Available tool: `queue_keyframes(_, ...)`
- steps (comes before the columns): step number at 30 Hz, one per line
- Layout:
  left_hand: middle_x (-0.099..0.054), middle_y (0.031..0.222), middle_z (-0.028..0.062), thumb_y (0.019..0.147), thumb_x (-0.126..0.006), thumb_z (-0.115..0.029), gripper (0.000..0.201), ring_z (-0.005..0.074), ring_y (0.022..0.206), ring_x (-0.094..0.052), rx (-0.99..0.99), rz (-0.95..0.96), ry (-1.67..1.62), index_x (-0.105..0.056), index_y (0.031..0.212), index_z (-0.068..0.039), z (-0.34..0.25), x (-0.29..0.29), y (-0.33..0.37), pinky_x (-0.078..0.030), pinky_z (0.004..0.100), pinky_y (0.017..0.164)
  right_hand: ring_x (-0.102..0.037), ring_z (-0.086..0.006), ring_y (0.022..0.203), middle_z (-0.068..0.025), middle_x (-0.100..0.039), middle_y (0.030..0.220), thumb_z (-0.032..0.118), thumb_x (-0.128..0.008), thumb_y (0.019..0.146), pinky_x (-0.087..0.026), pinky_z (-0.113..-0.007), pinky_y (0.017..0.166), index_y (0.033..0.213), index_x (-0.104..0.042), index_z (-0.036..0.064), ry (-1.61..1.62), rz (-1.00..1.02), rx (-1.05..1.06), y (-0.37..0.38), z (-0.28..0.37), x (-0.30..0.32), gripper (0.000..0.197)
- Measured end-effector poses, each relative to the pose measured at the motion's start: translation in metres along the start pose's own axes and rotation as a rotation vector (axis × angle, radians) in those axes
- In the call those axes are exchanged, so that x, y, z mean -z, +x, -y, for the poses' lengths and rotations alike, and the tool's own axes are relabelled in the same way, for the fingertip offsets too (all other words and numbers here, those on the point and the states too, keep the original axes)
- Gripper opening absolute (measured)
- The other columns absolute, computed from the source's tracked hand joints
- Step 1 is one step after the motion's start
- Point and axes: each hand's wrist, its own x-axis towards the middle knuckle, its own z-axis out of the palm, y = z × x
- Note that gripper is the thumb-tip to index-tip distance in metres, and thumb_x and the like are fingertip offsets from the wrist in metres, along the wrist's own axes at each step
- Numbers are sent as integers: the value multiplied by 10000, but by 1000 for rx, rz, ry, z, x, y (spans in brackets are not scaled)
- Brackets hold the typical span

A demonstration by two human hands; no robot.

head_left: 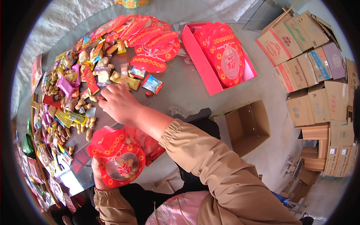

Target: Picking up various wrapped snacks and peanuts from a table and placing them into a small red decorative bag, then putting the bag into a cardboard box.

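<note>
I took the snack pile (67, 90) on the grey table (172, 88) as landmark: peanuts mixed with small wrapped sweets. The left hand (99, 182) was just right of the pile's near end, holding a red pouch (122, 165) upright with gold coin patterns. Its thumb pressed the pouch's left edge; I could not see the other fingers behind. Pale pieces showed through the round clear window. The right hand (122, 105) was at the pile's right edge, palm down, fingers bent and fairly close together. I could not tell whether they gripped anything.

More red pouches (150, 37) lay fanned over the pile's far right edge. A blue packet (152, 84) sat just right of the pile. I recorded a red box (195, 60) of similar pouches further right of it. Well apart, right of the pile, were an open carton (255, 118) and stacked cartons (300, 71).
</note>
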Motion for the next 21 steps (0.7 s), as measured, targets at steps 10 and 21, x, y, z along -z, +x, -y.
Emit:
queue_keyframes(10, -602, 1423, 184, 935, -713, -435, 725, 342, 1256, -620, 29, -30, -30, -480, 1466, 1, -6, 1, -7, -493, 499, 1084, -682, -104, 874, -46, -697, 1019, 168, -559, 1064, -539, -264, 736, 1157, -608, 40, 1247, 74, -454, 23, 26, 64, 166)
queue_keyframes(21, -596, 1435, 171, 917, -753, -412, 753, 331, 1284, -604, 39, 95, -74, -470, 1489, -12, -20, -9, -5, -471, 492, 1110, -656, -228, 993, -129, -725, 1061, 387, -510, 1084, -502, -362, 900, 953, -713, 2, 1014, 249, -72, 20, 38, 64, 455)
